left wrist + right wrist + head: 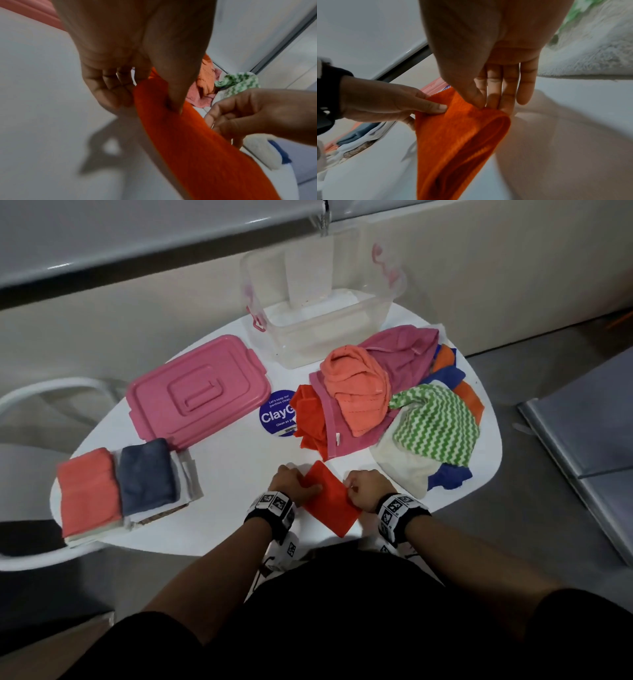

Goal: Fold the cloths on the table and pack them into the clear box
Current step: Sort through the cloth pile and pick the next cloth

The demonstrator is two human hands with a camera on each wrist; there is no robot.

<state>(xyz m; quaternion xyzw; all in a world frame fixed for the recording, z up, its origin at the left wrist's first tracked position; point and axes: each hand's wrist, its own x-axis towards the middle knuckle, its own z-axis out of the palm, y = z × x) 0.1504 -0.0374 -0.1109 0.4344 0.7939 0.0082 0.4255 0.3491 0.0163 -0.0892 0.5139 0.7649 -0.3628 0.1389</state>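
Nearest to you, both of your hands hold the folded orange cloth (330, 501) at the near edge of the white counter (233, 474). Your left hand (291, 484) grips its left side, thumb pressed on top and fingers curled underneath, as the right wrist view shows. Your right hand (366, 489) pinches the right edge between thumb and fingertips (494, 98) — the layers of the fold gape open below that pinch.

To your left, near the counter's edge, sit two stacks of folded cloths (120, 484) — a coral one and a grey-blue one on top, touching side by side. Beyond them lies the pink lid (197, 392), flat on the counter, and just beside its right corner a round purple sticker (275, 414), partly covered.

To your right is the heap of unfolded cloths (387, 395): a green-and-white zigzag one nearest, over a white fluffy one, then peach, magenta and orange ones, with blue showing at the edges.

Farthest away, at the counter's back edge, stands the clear box (322, 313) with pink latches; no cloth shows inside it.
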